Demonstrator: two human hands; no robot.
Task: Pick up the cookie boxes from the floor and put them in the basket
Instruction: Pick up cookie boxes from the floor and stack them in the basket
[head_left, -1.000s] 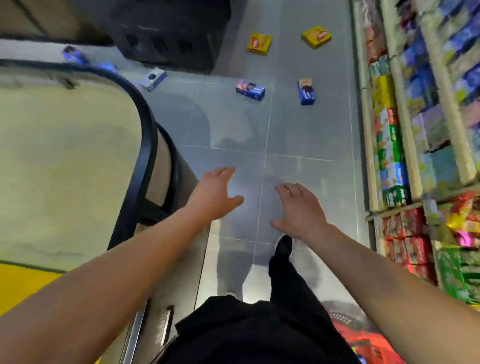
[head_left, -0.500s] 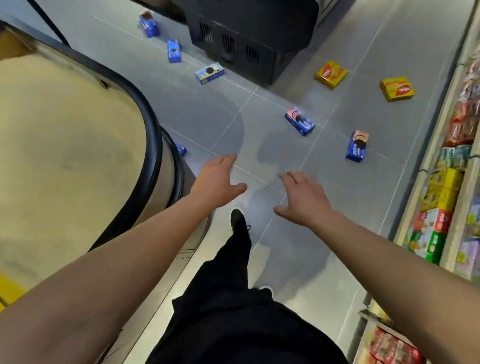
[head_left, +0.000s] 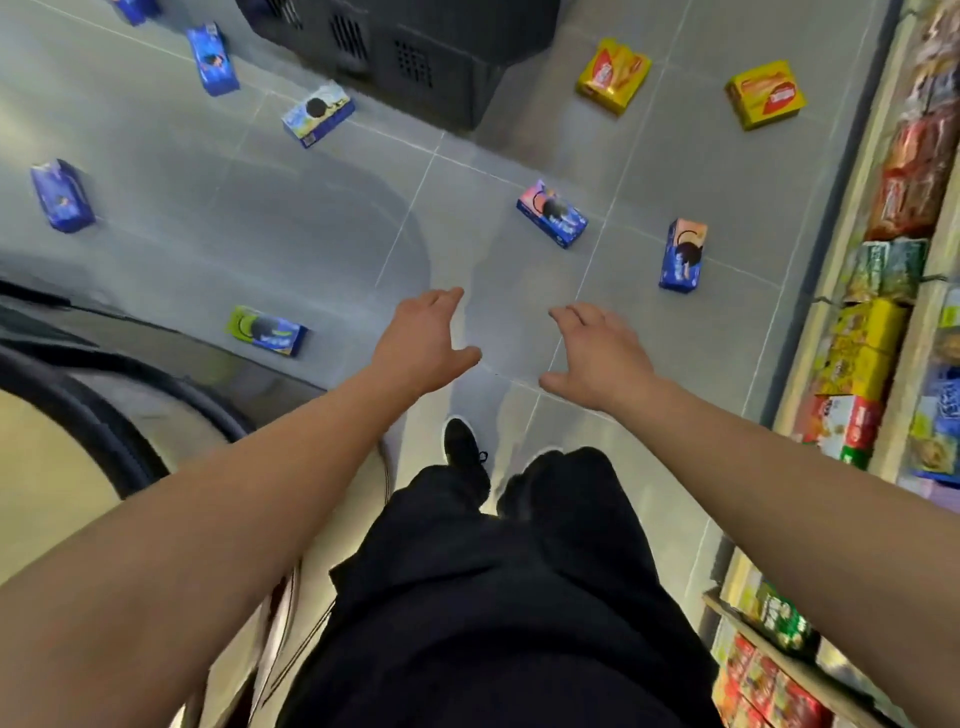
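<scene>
Head view: grey tiled floor of a shop aisle, stocked shelves along the right, a dark cabinet ahead. Cookie boxes lie scattered on the tiles: blue ones, two yellow. Left hand and right hand hover with fingers loosely spread, holding nothing.

Bright overhead light, edges blurred (perhaps motion), wide-angle warp.

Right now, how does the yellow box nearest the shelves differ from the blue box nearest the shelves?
The yellow box is squarish and lies farther ahead; the blue box is longer, narrower and closer to the right hand. The yellow box carries a red label, the blue box a dark cookie picture. Both lie on the floor, untouched.
</scene>
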